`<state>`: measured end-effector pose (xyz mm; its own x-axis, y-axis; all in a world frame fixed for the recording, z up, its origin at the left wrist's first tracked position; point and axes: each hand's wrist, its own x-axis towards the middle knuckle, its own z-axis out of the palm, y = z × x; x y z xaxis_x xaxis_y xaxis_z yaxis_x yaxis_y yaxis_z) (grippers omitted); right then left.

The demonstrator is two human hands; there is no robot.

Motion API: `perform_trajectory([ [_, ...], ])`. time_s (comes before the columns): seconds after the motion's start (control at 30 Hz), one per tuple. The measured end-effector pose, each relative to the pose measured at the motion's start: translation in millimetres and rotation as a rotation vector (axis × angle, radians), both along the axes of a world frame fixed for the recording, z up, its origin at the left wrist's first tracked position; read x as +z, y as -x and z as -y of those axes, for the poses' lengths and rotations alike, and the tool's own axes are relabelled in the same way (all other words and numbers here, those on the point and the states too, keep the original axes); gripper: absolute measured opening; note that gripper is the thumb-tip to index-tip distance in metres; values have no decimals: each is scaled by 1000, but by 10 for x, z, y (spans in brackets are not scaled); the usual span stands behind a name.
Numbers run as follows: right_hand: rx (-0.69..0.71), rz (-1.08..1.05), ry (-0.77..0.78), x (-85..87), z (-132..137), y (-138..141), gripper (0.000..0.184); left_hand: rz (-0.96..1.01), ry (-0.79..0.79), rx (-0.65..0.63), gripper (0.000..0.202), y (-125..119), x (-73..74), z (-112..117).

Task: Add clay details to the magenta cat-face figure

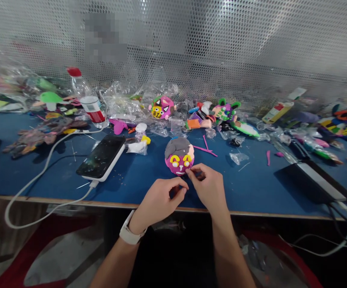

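A round modelling-clay face (179,157) lies on the blue table in front of me. It has a grey top, a magenta lower half, yellow and white eyes and white marks for nose and mouth. At its lower right edge, the pinched thumb and forefinger of my right hand (207,184) touch it; any small piece between them is hidden. My left hand (163,199), with a white band on the wrist, is held just below the face, apart from it. Its thumb and forefinger are curled together, and I cannot see what is between the tips. Thin magenta clay strips (205,149) lie right of the face.
Left of the face lies a phone on a white power bank (103,158) with a looping white cable. A red-capped bottle (89,100), an orange-and-magenta clay face (162,108) and clear wrappers line the back. A black device (317,182) sits at right. Perforated metal rises behind.
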<state>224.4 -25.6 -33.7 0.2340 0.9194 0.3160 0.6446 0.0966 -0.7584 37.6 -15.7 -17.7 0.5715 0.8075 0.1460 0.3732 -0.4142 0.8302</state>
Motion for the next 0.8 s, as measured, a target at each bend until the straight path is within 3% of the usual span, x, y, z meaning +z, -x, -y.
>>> perform_trajectory([
  [0.8,-48,-49,-105,-48,37,-16,15,20,2,9,15,8,3,8],
])
